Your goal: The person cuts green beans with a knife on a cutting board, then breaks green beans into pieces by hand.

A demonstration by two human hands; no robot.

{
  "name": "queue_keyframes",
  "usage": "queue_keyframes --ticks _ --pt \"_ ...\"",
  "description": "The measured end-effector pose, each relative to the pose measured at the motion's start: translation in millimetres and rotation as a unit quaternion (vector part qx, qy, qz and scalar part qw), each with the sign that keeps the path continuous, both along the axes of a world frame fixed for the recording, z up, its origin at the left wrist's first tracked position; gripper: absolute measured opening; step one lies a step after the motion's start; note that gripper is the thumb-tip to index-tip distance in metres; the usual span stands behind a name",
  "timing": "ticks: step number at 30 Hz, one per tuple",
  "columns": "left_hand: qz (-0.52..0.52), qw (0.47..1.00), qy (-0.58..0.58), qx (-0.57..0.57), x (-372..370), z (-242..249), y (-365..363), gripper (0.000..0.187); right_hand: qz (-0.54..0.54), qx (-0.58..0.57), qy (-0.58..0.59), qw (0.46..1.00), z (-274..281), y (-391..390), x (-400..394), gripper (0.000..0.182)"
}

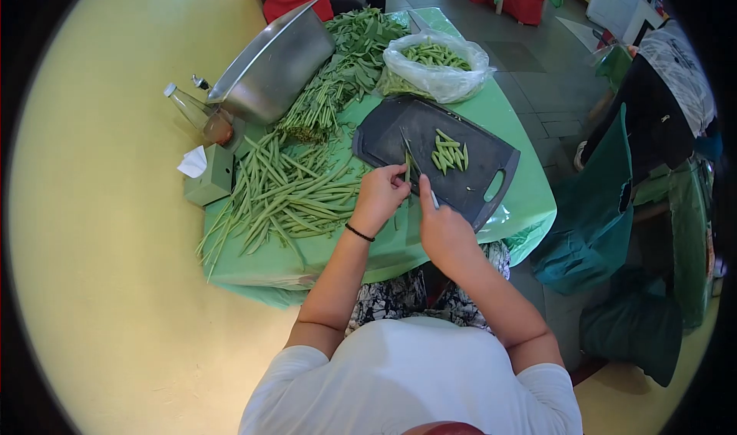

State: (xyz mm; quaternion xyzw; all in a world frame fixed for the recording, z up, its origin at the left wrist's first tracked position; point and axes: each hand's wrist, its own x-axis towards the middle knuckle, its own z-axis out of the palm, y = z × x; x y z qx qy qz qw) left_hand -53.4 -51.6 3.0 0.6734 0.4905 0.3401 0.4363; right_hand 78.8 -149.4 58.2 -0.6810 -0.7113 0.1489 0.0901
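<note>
My right hand [445,232] is closed round the pale handle of a knife [412,153], its index finger laid along the top of the blade. The blade reaches over a dark cutting board [384,132]. Beside it, my left hand [381,193] pinches a green bean [408,165] at the board's near edge, close to the blade. Cut bean pieces [449,153] lie in a small group on the board, right of the knife. To the left of my left hand spreads a loose heap of long whole green beans [284,193] on the green tablecloth [530,197].
A clear plastic bag [468,78] of cut beans stands behind the board. Bundled leafy greens [338,74] lie beside a tilted metal basin [269,63]. A bottle [192,111] and a tissue box [213,176] stand at left. People sit at far left and right.
</note>
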Motion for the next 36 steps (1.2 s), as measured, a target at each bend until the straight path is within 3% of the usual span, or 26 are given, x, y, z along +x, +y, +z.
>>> queue_keyframes --ticks 6,12,17,22,36 --pt "0.007 1.0 -0.018 -0.024 0 1 -2 0.038 0.003 -0.009 0.054 0.998 -4 33 -2 0.069" --pt "0.003 0.999 -0.022 -0.031 1 7 -6 0.037 -0.02 -0.054 0.02 0.998 -3 3 -7 0.068" --pt "-0.003 0.999 -0.03 -0.031 0 17 -13 0.032 -0.022 0.036 0.063 0.997 -20 20 -11 0.07" --pt "0.025 0.997 -0.028 -0.061 -11 19 -11 0.027 -0.019 -0.013 0.035 0.999 -10 -18 -7 0.07" --pt "0.058 0.998 0.004 0.017 13 15 7 0.01 -0.006 0.025 0.039 0.999 -3 -26 0 0.072"
